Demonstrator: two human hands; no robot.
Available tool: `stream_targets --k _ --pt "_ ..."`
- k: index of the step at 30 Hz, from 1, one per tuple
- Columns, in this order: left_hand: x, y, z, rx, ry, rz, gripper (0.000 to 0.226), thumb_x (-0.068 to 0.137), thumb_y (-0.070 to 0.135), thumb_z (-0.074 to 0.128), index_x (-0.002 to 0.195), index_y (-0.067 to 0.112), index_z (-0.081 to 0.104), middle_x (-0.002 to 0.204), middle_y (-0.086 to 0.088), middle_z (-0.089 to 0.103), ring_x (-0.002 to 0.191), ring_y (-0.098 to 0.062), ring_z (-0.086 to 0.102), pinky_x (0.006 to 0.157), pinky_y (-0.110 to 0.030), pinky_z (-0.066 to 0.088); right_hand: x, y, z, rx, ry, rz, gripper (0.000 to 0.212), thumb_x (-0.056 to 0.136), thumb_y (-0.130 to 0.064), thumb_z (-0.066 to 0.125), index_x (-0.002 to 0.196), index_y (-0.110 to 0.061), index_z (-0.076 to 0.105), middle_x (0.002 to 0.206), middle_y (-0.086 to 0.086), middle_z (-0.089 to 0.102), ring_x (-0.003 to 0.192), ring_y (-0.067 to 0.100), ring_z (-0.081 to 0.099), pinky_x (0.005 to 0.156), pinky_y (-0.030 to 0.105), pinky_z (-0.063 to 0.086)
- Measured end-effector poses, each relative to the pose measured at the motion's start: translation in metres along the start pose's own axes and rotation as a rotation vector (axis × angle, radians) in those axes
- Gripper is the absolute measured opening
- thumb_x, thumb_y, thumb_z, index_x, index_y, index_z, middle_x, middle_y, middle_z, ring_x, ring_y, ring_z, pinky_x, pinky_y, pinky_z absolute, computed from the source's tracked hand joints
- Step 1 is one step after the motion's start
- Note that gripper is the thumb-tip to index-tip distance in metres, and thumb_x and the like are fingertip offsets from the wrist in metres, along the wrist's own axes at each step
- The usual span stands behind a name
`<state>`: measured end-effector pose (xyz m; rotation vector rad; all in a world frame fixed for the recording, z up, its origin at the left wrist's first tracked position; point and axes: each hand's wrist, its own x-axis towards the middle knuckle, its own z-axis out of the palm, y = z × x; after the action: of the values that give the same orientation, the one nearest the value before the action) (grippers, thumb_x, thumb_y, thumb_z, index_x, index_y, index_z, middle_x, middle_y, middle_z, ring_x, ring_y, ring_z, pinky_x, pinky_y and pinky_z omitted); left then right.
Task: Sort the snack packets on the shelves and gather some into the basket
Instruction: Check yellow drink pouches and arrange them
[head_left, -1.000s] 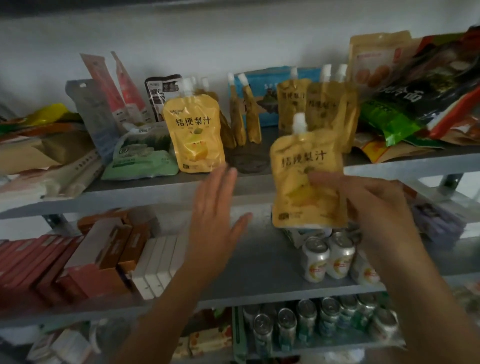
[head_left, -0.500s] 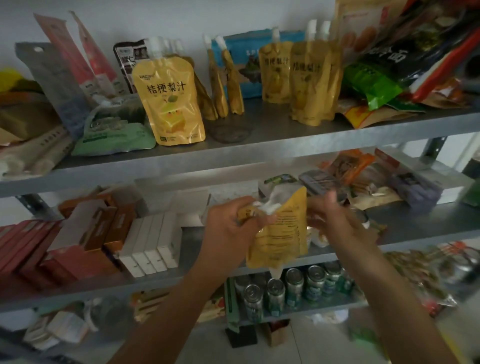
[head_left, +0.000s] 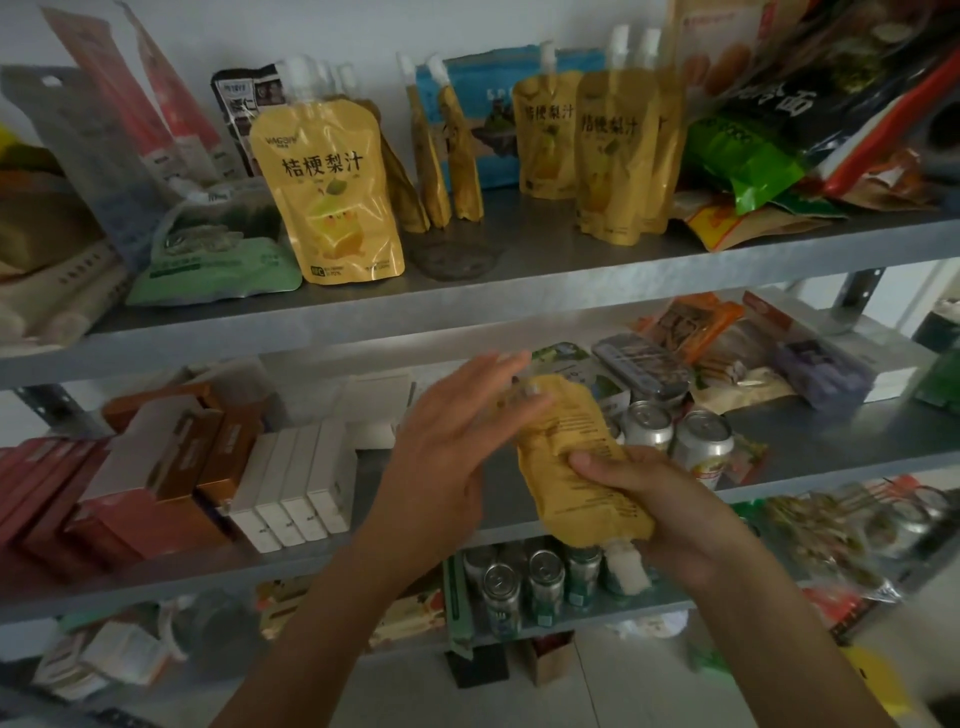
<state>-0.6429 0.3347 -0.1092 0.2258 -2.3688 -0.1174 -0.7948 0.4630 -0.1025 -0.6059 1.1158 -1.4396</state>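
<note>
Before the middle shelf, at the height of the silver cans, the yellow juice pouch was held clear of any surface; it lay tilted and upside down, its white cap pointing down toward the person and its printed back facing the camera. The right hand gripped it round the lower body, thumb across the face and fingers curled behind. The left hand was wide, fingers straight and blurred, at the pouch's upper end; whether it touched the foil could not be told.

The step in hand seemed to be the gathering: one pouch taken out of the row of like pouches on the top shelf and bound for the basket; no basket was in view, so the next move probably called for carrying the pouch down and away from the shelves in the right hand, with the camera finding the basket first; a soft, slippery pouch held by one hand wanted a firm grip.

Against half a second earlier, the pouch had turned over; then its spout seemed to point up and the left hand pinched it near the top, while now the left hand had let go and the right alone bore it; a second earlier it was up at the top shelf's edge, label forward, in the right hand.
</note>
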Motion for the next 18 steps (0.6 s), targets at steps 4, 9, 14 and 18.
stream_targets --k 4,9,14,18 --pt "-0.01 0.003 0.015 -0.118 0.027 -0.079 0.053 0.078 0.009 0.07 0.127 0.021 0.054 0.134 -0.003 0.057 0.125 -0.019 0.053 0.099 -0.048 0.046 -0.003 -0.001 0.002 0.036 -0.145 0.073 0.029 0.079 -0.026 0.057 0.081 -0.006 0.077 0.081 0.01 0.072 0.067 0.017 0.07 0.054 0.022 0.054" --pt "-0.001 0.024 -0.009 -0.451 0.045 -0.608 0.009 0.083 0.021 0.069 0.083 0.027 0.063 0.075 -0.001 0.073 0.068 -0.013 0.065 0.059 -0.026 0.053 -0.001 -0.006 -0.002 0.26 -0.229 -0.103 0.059 0.079 -0.058 0.058 0.1 -0.005 0.074 0.088 0.007 0.074 0.077 0.015 0.071 0.064 0.024 0.057" --pt "0.003 0.043 -0.033 -1.023 -0.24 -0.95 0.025 0.075 0.029 0.067 0.095 0.014 0.067 0.09 -0.005 0.075 0.05 -0.02 0.064 0.066 -0.034 0.058 0.004 -0.011 -0.014 -0.206 0.214 -0.411 0.059 0.064 -0.051 0.076 0.116 -0.026 0.065 0.109 -0.008 0.068 0.107 0.013 0.063 0.087 0.031 0.053" --pt "0.005 0.046 -0.032 -1.059 -0.326 -0.966 0.027 0.073 0.03 0.068 0.092 0.011 0.068 0.087 -0.009 0.074 0.047 -0.018 0.06 0.056 -0.035 0.057 0.009 -0.01 -0.003 -0.25 -0.14 -0.092 0.051 0.085 -0.036 0.062 0.128 -0.009 0.056 0.121 0.012 0.065 0.113 0.03 0.062 0.096 0.048 0.049"
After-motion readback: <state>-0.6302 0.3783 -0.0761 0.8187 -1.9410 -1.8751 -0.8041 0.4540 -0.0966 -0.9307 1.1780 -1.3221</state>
